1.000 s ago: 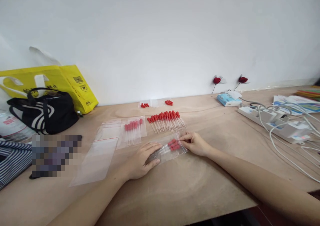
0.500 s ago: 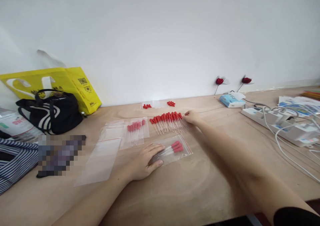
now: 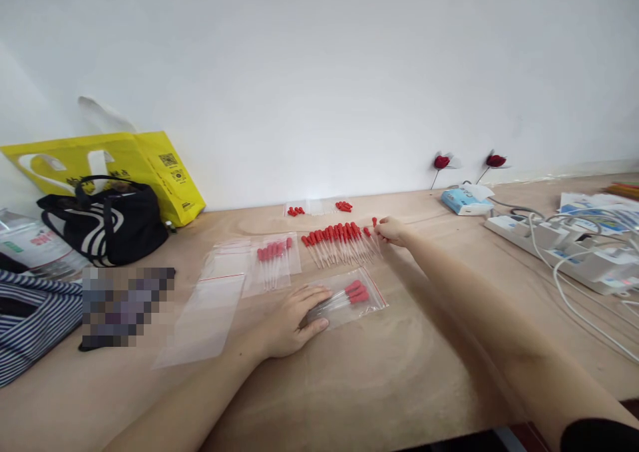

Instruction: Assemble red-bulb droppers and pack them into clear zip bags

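Note:
My left hand lies across the near end of a clear zip bag, with thumb and fingers spread on the plastic. Inside this bag are several red-bulbed droppers, their clear stems partly under my fingers. Farther back, my right hand pinches one dropper near its red bulb, at the right end of a fanned row of loose droppers. Its stem is hard to make out. Left of the row is another zip bag with several droppers.
Flat zip bags lie to the left. Loose red bulbs rest near the wall. A black bag and yellow bag stand at left; a tissue pack, power strip and cables are at right.
My right hand has shifted slightly right, and a red dropper bulb now shows at its fingertips, apart from the row. My left hand stays on the bag.

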`<action>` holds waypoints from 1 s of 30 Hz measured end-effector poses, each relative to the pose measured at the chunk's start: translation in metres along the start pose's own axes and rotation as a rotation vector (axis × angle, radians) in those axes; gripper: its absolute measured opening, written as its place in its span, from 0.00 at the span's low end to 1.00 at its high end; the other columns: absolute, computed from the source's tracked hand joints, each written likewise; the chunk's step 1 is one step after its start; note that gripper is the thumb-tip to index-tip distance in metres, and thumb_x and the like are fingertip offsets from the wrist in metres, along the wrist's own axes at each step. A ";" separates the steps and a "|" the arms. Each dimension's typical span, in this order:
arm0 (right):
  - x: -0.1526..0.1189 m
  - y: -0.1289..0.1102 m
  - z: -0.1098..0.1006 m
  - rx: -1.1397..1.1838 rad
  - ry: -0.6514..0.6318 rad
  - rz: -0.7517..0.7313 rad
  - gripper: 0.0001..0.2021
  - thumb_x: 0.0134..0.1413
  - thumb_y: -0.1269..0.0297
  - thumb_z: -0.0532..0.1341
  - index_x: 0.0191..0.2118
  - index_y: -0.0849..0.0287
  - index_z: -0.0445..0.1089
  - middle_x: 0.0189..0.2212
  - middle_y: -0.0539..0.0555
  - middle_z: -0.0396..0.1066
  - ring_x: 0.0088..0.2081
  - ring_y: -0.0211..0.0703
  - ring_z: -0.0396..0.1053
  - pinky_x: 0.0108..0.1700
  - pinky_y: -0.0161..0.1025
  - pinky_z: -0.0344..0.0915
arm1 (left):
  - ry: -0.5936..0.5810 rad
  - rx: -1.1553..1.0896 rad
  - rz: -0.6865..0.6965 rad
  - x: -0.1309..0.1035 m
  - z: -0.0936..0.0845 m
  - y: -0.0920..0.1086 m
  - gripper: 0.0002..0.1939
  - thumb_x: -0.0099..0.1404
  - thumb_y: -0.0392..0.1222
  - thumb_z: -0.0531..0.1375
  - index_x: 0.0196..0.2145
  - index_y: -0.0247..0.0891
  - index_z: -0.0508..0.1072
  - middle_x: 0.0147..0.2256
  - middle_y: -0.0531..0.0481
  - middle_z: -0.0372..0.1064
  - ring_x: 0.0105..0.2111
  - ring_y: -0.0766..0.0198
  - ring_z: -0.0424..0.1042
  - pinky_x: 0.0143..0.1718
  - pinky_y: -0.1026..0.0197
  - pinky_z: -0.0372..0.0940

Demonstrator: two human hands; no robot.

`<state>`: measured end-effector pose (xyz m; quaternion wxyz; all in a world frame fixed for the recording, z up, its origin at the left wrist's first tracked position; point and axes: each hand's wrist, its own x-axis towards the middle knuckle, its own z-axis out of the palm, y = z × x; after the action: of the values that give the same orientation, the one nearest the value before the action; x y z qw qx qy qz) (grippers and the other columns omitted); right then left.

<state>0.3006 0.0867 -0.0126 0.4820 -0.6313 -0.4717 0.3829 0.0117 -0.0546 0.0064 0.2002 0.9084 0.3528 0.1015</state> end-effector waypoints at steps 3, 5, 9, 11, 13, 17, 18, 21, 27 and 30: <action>-0.021 0.007 -0.015 0.070 -0.021 0.023 0.15 0.37 0.73 0.56 0.36 0.59 0.55 0.13 0.41 0.55 0.14 0.30 0.55 0.16 0.27 0.51 | 0.007 0.000 -0.003 0.000 0.000 0.000 0.21 0.63 0.45 0.50 0.54 0.43 0.58 0.55 0.49 0.56 0.55 0.59 0.54 0.55 0.51 0.51; -0.041 0.013 -0.021 0.116 -0.014 0.015 0.19 0.38 0.71 0.54 0.40 0.56 0.52 0.15 0.40 0.56 0.15 0.31 0.57 0.17 0.28 0.54 | 0.007 0.001 -0.003 0.000 0.000 0.000 0.21 0.63 0.45 0.50 0.54 0.43 0.58 0.55 0.49 0.56 0.55 0.58 0.54 0.55 0.51 0.51; -0.084 0.026 -0.018 0.324 0.023 -0.058 0.24 0.37 0.67 0.56 0.43 0.53 0.47 0.21 0.41 0.59 0.18 0.32 0.62 0.21 0.31 0.61 | -0.005 0.011 -0.022 0.000 -0.001 0.002 0.21 0.63 0.46 0.50 0.54 0.43 0.58 0.55 0.49 0.56 0.55 0.58 0.53 0.55 0.51 0.51; -0.101 0.029 -0.011 0.402 0.032 -0.079 0.24 0.37 0.66 0.57 0.42 0.53 0.47 0.22 0.41 0.59 0.19 0.33 0.63 0.22 0.33 0.63 | -0.010 0.019 -0.039 0.001 -0.002 0.002 0.22 0.63 0.46 0.50 0.54 0.42 0.58 0.55 0.49 0.56 0.55 0.58 0.53 0.55 0.51 0.51; -0.112 0.028 -0.005 0.456 0.040 -0.080 0.23 0.38 0.66 0.58 0.42 0.53 0.46 0.22 0.41 0.60 0.20 0.34 0.65 0.24 0.34 0.64 | -0.015 0.026 -0.045 0.001 -0.001 0.002 0.22 0.63 0.46 0.50 0.54 0.42 0.57 0.55 0.49 0.55 0.55 0.58 0.53 0.55 0.51 0.50; -0.119 0.024 0.006 0.550 0.003 -0.054 0.19 0.42 0.64 0.58 0.40 0.53 0.48 0.22 0.42 0.62 0.21 0.35 0.67 0.28 0.37 0.67 | -0.022 0.030 -0.068 0.001 -0.001 0.002 0.23 0.62 0.46 0.50 0.55 0.41 0.56 0.56 0.47 0.54 0.56 0.56 0.52 0.55 0.50 0.50; -0.119 0.023 0.008 0.566 -0.024 -0.044 0.17 0.43 0.62 0.57 0.39 0.53 0.49 0.22 0.43 0.62 0.22 0.35 0.67 0.29 0.38 0.67 | -0.026 0.029 -0.078 0.001 -0.001 0.002 0.24 0.62 0.46 0.51 0.55 0.41 0.55 0.56 0.47 0.54 0.56 0.56 0.51 0.55 0.50 0.50; -0.121 0.021 0.011 0.592 -0.098 -0.022 0.12 0.46 0.59 0.56 0.35 0.55 0.53 0.22 0.45 0.64 0.24 0.35 0.68 0.31 0.37 0.67 | -0.044 0.022 -0.105 0.001 -0.002 0.003 0.25 0.62 0.46 0.51 0.56 0.41 0.53 0.57 0.46 0.52 0.57 0.55 0.50 0.55 0.49 0.50; -0.126 0.018 0.009 0.458 -0.235 -0.018 0.15 0.41 0.56 0.60 0.33 0.57 0.56 0.20 0.42 0.62 0.15 0.29 0.60 0.17 0.29 0.58 | -0.023 0.005 -0.087 0.001 0.000 0.002 0.24 0.62 0.46 0.51 0.56 0.42 0.53 0.56 0.47 0.53 0.56 0.56 0.51 0.55 0.51 0.51; -0.127 0.018 0.011 0.304 -0.318 -0.049 0.18 0.40 0.52 0.61 0.32 0.57 0.54 0.13 0.38 0.58 0.10 0.28 0.54 0.12 0.27 0.49 | -0.008 -0.003 -0.069 0.001 -0.001 0.002 0.24 0.62 0.46 0.51 0.56 0.43 0.53 0.56 0.48 0.53 0.55 0.56 0.53 0.54 0.51 0.52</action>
<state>0.2613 -0.0347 -0.0292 0.5004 -0.4717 -0.4936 0.5325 0.0129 -0.0550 0.0076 0.2063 0.8957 0.3831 0.0914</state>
